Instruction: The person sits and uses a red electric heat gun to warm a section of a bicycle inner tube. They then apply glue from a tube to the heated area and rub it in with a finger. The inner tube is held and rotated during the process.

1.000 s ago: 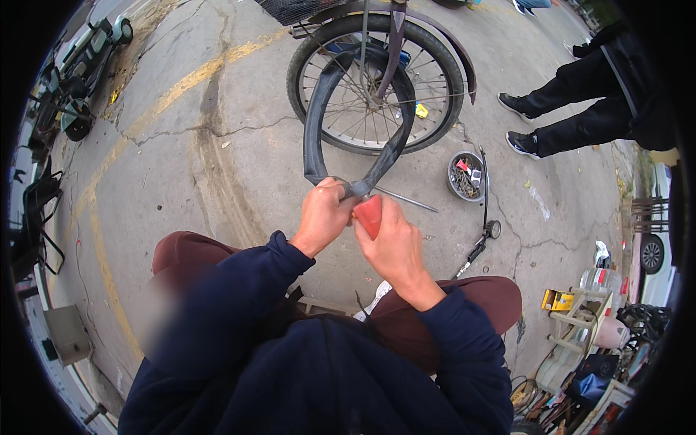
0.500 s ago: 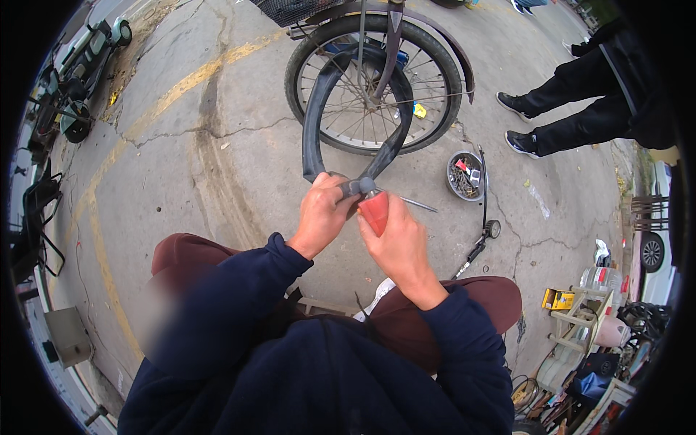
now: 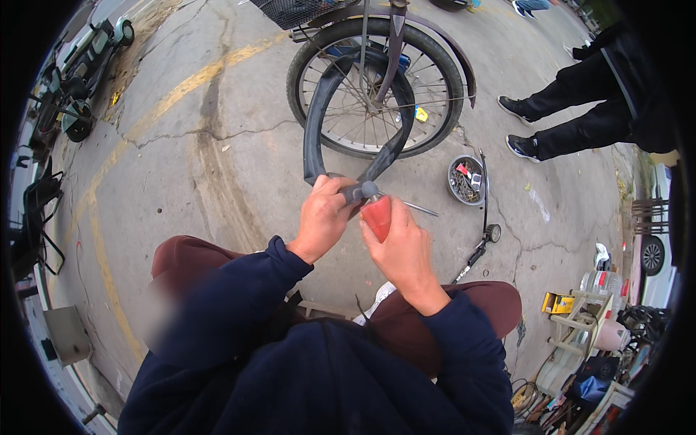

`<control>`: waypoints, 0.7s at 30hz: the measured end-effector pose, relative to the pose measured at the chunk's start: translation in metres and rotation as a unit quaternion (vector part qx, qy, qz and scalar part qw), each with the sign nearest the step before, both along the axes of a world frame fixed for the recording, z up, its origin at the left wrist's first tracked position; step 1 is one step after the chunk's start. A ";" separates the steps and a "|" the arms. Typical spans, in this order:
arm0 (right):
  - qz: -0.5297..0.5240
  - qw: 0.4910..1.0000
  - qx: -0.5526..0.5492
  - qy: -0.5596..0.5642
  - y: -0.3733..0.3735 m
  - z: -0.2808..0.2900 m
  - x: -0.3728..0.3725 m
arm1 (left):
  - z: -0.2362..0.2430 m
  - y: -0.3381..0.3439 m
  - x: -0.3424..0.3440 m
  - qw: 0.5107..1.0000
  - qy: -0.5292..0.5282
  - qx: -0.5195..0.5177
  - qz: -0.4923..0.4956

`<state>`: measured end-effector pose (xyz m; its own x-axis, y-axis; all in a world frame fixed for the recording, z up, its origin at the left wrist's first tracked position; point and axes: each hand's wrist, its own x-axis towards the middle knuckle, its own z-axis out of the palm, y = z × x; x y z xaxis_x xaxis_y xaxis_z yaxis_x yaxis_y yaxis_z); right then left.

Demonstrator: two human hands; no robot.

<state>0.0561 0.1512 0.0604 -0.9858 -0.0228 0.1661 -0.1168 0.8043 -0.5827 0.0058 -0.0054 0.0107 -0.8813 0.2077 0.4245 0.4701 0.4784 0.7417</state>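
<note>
Centrally in the head view, the left hand (image 3: 323,220) pinches the near end of a black inner tube (image 3: 313,145), which loops toward twelve o'clock, overlapping a bicycle wheel (image 3: 454,85). The right hand (image 3: 403,252) grips a red tool (image 3: 377,220); toward one-thirty sits a bowl (image 3: 452,190).

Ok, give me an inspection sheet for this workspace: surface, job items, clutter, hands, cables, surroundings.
Surface: cracked concrete, worn yellow lines.
Job items: black inner tube before a bicycle wheel; red handheld item, exact kind unclear.
Clutter: metal bowl of small parts; yellow box at right.
Left hand: grips the inner tube.
Right hand: holds the red handheld item.
Cables: cord-like loops lower right, kind unclear.
Surroundings: standing person in black trousers; white vehicle.
</note>
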 end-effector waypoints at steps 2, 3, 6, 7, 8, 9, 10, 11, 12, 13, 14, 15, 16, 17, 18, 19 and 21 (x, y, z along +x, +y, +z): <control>0.017 1.000 0.006 0.005 -0.004 0.000 0.006 | -0.001 -0.001 0.001 1.000 -0.006 -0.001 -0.008; 0.029 1.000 0.006 0.001 -0.005 0.000 0.008 | -0.002 -0.001 0.001 1.000 -0.015 0.000 -0.012; 0.024 0.999 0.018 0.013 -0.008 -0.002 0.011 | -0.004 -0.002 0.001 1.000 -0.019 -0.011 -0.010; 0.028 0.999 0.022 0.009 -0.008 -0.002 0.012 | -0.005 -0.002 0.001 1.000 -0.017 -0.017 -0.006; 0.029 0.999 0.024 0.010 -0.009 -0.003 0.011 | -0.005 -0.002 0.001 1.000 -0.016 -0.019 -0.005; 0.029 0.999 0.023 0.009 -0.009 -0.003 0.011 | -0.006 -0.002 0.000 1.000 -0.016 -0.021 -0.004; 0.030 0.999 0.026 0.010 -0.008 -0.003 0.010 | -0.006 -0.002 0.000 1.000 -0.015 -0.023 -0.003; 0.030 0.999 0.027 0.010 -0.008 -0.003 0.009 | -0.007 -0.001 0.000 1.000 -0.016 -0.022 -0.005; 0.029 0.999 0.027 0.011 -0.008 -0.003 0.008 | -0.007 -0.001 0.000 1.000 -0.017 -0.021 -0.006; 0.030 0.999 0.025 0.010 -0.008 -0.004 0.007 | -0.007 -0.001 0.000 1.000 -0.021 -0.020 -0.008; 0.031 0.999 0.024 0.008 -0.007 -0.004 0.005 | -0.007 -0.001 0.001 1.000 -0.014 -0.026 -0.009; 0.029 0.999 0.020 0.005 -0.007 -0.004 0.004 | -0.006 0.000 0.002 0.999 -0.010 -0.031 -0.010; 0.029 0.999 0.020 0.009 -0.006 -0.004 0.003 | -0.006 0.000 0.003 0.999 -0.008 -0.036 -0.012; 0.027 0.999 0.019 0.011 -0.006 -0.004 0.001 | -0.005 0.000 0.003 0.999 -0.004 -0.042 -0.012; 0.025 0.999 0.017 0.013 -0.005 -0.004 0.000 | -0.005 0.000 0.004 0.999 -0.003 -0.047 -0.012; 0.021 1.000 0.017 0.013 -0.004 -0.004 -0.001 | -0.004 0.000 0.004 0.998 -0.004 -0.054 -0.012; 0.014 1.000 0.011 0.017 -0.003 -0.004 -0.001 | -0.003 0.001 0.004 0.999 0.003 -0.051 -0.014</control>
<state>0.0553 0.1480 0.0568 -0.9786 -0.0553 0.1981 -0.1592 0.8134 -0.5595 0.0094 -0.0048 0.0078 -0.8720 0.2752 0.4048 0.4886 0.5382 0.6867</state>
